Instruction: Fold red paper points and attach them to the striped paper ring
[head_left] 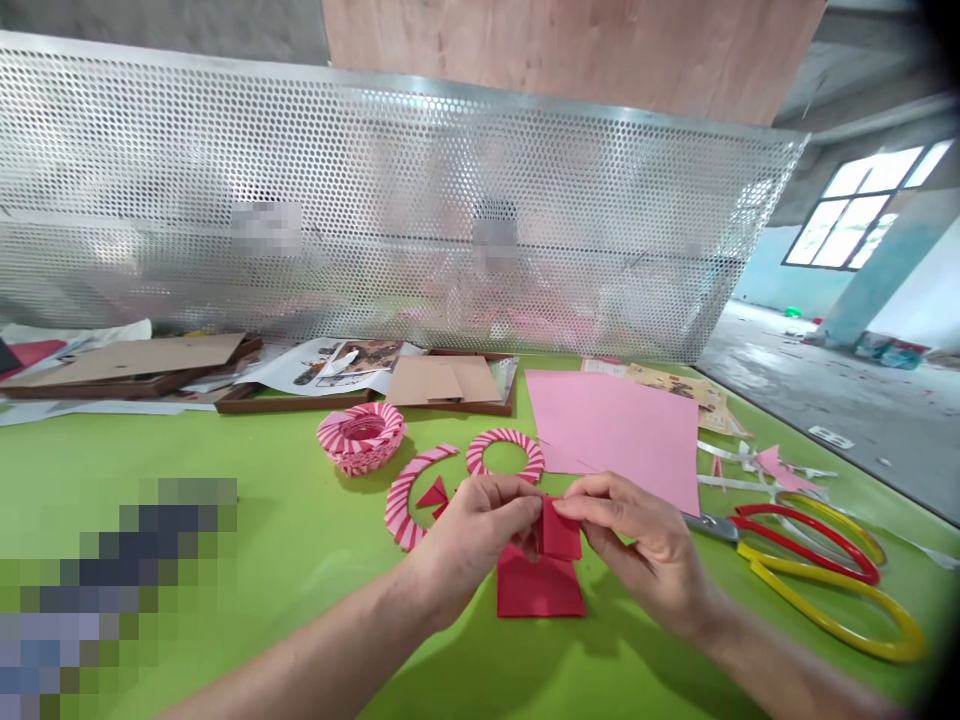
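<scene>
And we're live at the green table (pixel 247 440), both hands in action! The left hand (pixel 469 540) and the right hand (pixel 630 535) are pinching a small red paper (pixel 561 530) from either side, thumbs and fingers clamped firmly on it, and it's held right between them. Directly below that paper, touching it, a bigger red sheet (pixel 540 588) lies on the table; can't tell whether the two are joined. To the left of the red paper, a little red triangle (pixel 432 494) sits beside a striped arc (pixel 403 497), with a striped ring (pixel 505 455) and a striped basket (pixel 361 437) farther out. Behind it lies a pink sheet (pixel 611 430), and off to its right, big red-and-yellow scissors (pixel 810 575)!
</scene>
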